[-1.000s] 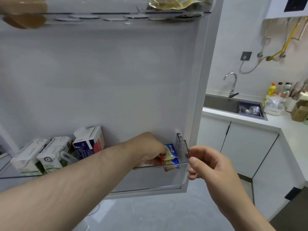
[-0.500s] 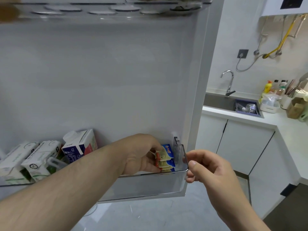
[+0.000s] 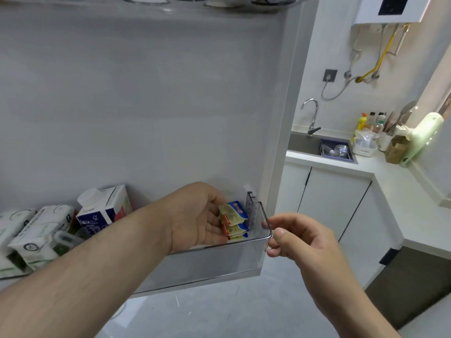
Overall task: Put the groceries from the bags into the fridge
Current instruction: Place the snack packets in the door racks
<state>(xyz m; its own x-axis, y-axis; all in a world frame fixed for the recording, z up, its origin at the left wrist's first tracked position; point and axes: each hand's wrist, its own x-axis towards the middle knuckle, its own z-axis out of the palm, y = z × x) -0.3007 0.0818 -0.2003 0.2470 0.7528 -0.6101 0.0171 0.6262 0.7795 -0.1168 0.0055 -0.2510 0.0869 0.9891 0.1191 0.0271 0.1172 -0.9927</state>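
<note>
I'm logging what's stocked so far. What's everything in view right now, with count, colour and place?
door bin: one, clear, low on the fridge door
packets: about three stacked, yellow-blue-red, bin's right end
blue carton: one, blue-white-red, mid-bin
white cartons: at least two, white-green, bin's left end
sink: one, grey, in the white counter
faucet: one, chrome, over the sink
yellow bottle: one, behind the sink
left hand: holds the packets
right hand: pinches the bin's right corner
</note>
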